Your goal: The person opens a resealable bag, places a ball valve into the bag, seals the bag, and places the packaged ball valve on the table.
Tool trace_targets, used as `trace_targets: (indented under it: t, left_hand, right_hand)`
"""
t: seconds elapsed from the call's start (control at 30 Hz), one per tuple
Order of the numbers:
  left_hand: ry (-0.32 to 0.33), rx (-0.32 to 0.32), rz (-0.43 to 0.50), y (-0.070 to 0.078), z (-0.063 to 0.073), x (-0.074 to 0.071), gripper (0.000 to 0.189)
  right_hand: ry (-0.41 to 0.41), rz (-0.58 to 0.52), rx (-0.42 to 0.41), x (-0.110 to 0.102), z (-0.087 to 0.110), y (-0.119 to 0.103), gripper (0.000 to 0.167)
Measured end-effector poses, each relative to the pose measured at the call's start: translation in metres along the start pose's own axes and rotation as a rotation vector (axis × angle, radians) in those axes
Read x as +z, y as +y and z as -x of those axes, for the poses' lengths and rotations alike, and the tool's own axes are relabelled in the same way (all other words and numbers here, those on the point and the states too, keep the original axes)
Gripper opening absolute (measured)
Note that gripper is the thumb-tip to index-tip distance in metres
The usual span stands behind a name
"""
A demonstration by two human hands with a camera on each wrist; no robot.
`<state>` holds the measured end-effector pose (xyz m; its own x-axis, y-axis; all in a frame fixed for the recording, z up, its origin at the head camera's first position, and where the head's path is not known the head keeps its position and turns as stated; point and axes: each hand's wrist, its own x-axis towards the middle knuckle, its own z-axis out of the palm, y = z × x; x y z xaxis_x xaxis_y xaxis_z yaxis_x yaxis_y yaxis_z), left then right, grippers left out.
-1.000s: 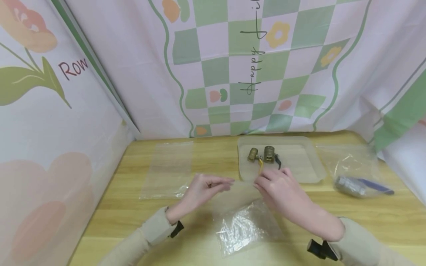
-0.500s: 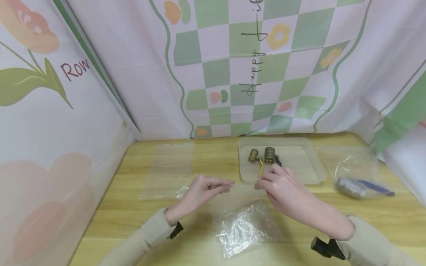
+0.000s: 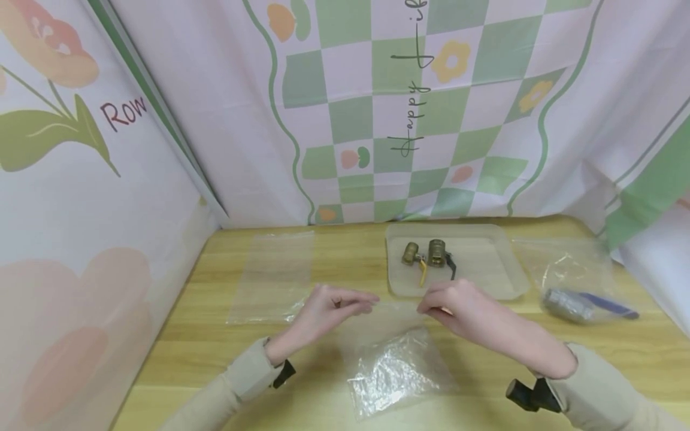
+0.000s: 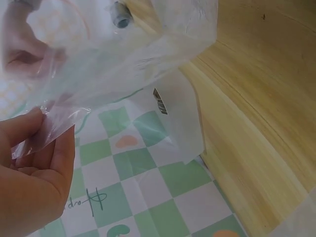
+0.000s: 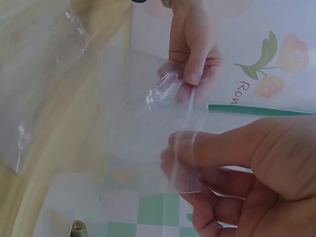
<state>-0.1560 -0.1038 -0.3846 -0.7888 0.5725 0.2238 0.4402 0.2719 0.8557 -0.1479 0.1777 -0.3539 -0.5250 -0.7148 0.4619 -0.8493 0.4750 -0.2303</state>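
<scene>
A clear plastic bag [image 3: 399,371] hangs between both hands at the middle of the table, its lower part creased and shiny. My left hand [image 3: 326,314] pinches its upper left corner between thumb and fingers; in the left wrist view the film [image 4: 57,118] passes between them. At the opposite corner my right hand [image 3: 474,314] does the same, thumb on one face and fingers behind, seen through the film [image 5: 140,118] in the right wrist view. Just beyond the right hand, a small brass valve with a yellow lever [image 3: 411,254] and a larger one with a black lever [image 3: 437,254] lie in a tray.
The shallow translucent tray [image 3: 487,269] stands at the back of the wooden table [image 3: 194,359]. Left of it lies another flat clear bag [image 3: 277,269]. On the right, a clear bag [image 3: 571,263] contains a metal valve with a blue lever [image 3: 568,304]. Printed curtains [image 3: 237,149] enclose the table.
My right hand has shifted slightly right along the bag's edge; its raised fingers have come down, uncovering the black lever. The left hand stays nearly still on its corner.
</scene>
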Motion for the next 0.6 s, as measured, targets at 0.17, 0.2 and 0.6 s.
trace_targets:
  t: [0.17,0.2,0.6]
  left_hand:
    - [-0.007,0.020,-0.049,0.000,-0.001,0.000,0.023]
    - [-0.010,0.024,-0.058,0.000,-0.001,0.000,0.022]
    - [-0.023,-0.001,-0.049,0.000,-0.002,0.002,0.022]
  right_hand:
    - [-0.036,-0.061,0.057,-0.004,-0.001,-0.002,0.021]
    - [-0.050,-0.073,0.075,-0.005,-0.002,-0.003,0.020]
    - [-0.115,-0.057,0.119,-0.011,-0.002,-0.008,0.026]
